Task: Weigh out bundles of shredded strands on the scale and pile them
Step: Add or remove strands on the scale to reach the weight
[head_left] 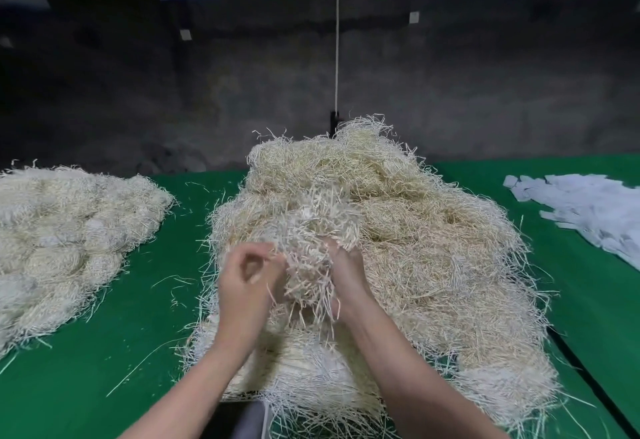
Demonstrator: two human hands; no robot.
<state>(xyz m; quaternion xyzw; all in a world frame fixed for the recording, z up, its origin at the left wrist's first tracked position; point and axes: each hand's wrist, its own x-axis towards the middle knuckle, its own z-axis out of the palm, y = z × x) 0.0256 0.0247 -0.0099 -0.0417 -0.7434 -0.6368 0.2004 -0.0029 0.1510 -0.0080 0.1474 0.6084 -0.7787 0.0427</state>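
A big heap of pale shredded strands (433,241) covers the middle of the green table (114,362). Over its near part I hold up a loose bundle of strands (311,258) between both hands. My right hand (346,275) grips the bundle from the right, its fingers buried in the strands. My left hand (247,282) is at the bundle's left side with curled fingers pinching a few strands. A grey edge, perhaps the scale (247,419), shows at the bottom under the heap, mostly hidden.
A second pile of rounded strand bundles (65,230) lies at the left. White paper slips (588,210) are spread at the right. A white cord (336,40) hangs behind the heap. Stray strands litter the green cloth between the piles.
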